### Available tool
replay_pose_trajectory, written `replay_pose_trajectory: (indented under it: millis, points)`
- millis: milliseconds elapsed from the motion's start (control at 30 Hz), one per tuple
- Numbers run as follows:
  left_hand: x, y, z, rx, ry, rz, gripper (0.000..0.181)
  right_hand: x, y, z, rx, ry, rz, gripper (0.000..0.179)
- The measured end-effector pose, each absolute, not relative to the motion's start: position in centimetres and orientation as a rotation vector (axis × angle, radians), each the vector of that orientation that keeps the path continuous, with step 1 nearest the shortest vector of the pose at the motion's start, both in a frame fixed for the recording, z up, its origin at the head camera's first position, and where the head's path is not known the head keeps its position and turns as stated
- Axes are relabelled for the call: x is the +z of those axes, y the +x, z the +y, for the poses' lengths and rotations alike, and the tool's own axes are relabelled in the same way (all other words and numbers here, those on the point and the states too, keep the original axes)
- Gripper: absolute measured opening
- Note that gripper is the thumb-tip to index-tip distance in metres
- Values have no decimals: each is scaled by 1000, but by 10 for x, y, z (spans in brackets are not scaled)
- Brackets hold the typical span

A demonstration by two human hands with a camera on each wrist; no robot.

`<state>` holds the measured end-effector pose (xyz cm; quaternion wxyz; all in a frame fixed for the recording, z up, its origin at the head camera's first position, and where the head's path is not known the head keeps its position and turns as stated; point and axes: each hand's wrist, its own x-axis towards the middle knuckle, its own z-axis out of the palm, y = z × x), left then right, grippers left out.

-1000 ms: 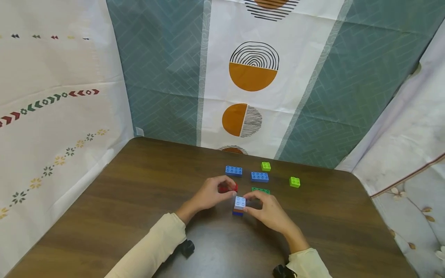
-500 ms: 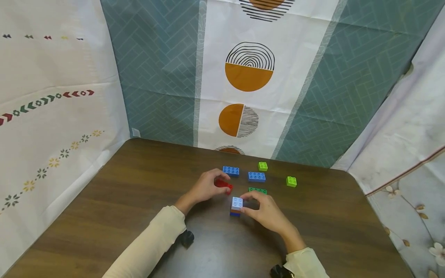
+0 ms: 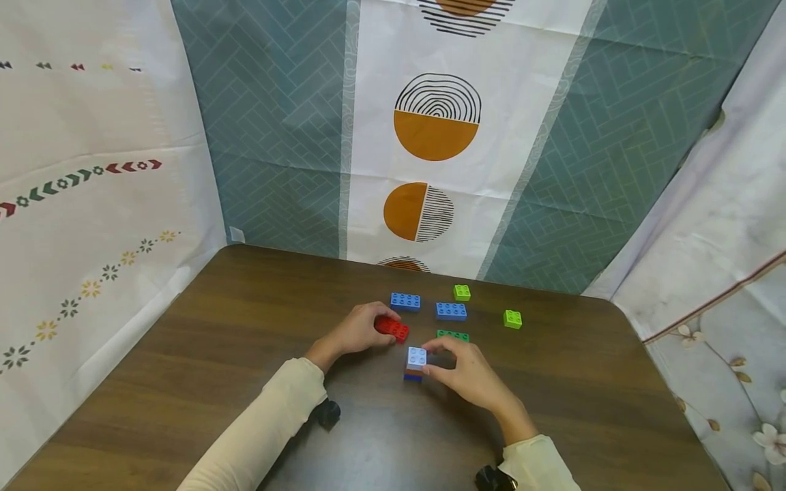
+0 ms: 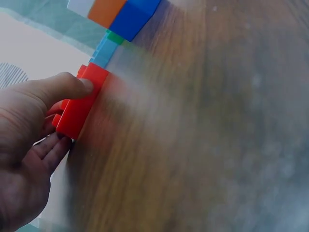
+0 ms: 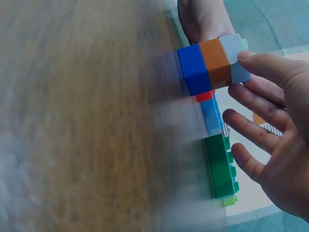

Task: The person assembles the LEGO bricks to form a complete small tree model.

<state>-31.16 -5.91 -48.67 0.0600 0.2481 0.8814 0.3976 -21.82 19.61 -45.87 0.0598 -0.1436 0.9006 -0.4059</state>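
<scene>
A red building brick [image 3: 393, 329] with studs up sits at or just above the table; my left hand [image 3: 353, 333] holds it, thumb on the near side and fingers behind. In the left wrist view the thumb lies flat against the red brick [image 4: 83, 104]. Just in front and to the right stands a small upright stack [image 3: 415, 361]: dark blue at the bottom, orange-brown in the middle, pale blue-white on top. My right hand [image 3: 469, 375] pinches the pale top brick [image 5: 234, 60] between thumb and index finger; the other fingers are spread.
Behind the hands lie a green brick [image 3: 453, 335], a blue brick [image 3: 406, 301], another blue brick [image 3: 451, 311], a lime brick [image 3: 462, 292] and a second lime brick [image 3: 512, 319]. The dark wooden table [image 3: 258, 293] ends at hanging patterned cloths.
My left hand has drawn leftward, away from the stack, and more of the red brick shows. The right hand has stayed at the stack. The head view has shifted slightly.
</scene>
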Motion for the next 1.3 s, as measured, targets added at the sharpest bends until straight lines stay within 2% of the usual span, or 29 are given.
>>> replay_pose_trajectory:
  millis: [533,933,1300]
  points:
    - [-484,-307,-67,1234,716,2647,33,-460,-218,196,-1229,-437,2722,32]
    - [-453,-285,-68,1255,825,2639,34,-457,-218,194,-1230,-445,2735,31]
    - [-446,-267,-71,1317,831,2590,34,-458,-220,194,-1227,-474,2753,31]
